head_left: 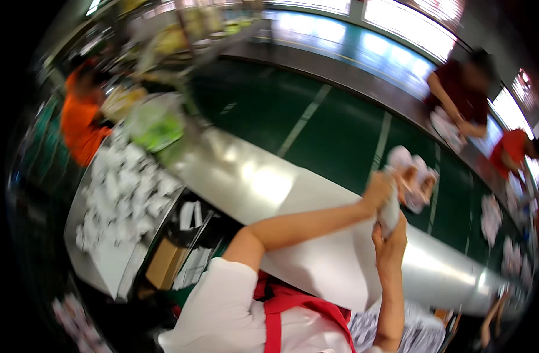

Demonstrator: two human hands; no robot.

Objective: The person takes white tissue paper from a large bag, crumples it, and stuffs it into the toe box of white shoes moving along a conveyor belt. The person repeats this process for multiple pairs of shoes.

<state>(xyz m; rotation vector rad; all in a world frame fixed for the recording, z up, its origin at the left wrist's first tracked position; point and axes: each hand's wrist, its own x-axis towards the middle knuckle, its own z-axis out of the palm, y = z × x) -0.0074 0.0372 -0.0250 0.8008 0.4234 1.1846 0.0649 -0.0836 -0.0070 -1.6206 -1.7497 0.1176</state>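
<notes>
My left hand (378, 191) reaches across from the left and closes around the upper end of a whitish, elongated thing (389, 214). My right hand (391, 236) comes up from below and grips its lower end. Motion blur hides what kind of thing it is. Just beyond my fingers, over the green conveyor belt (340, 141), is a pale pink and tan bundle (412, 179) that looks wrapped in clear plastic. I cannot tell whether it touches my left hand.
A metal ledge (246, 170) edges the belt. At left, a tray holds heaped white pieces (125, 194), with a green plastic bag (157, 126) behind. A person in orange (81, 120) stands there. Across the belt another person (463, 88) handles a whitish bundle. More pink bundles (491, 219) lie right.
</notes>
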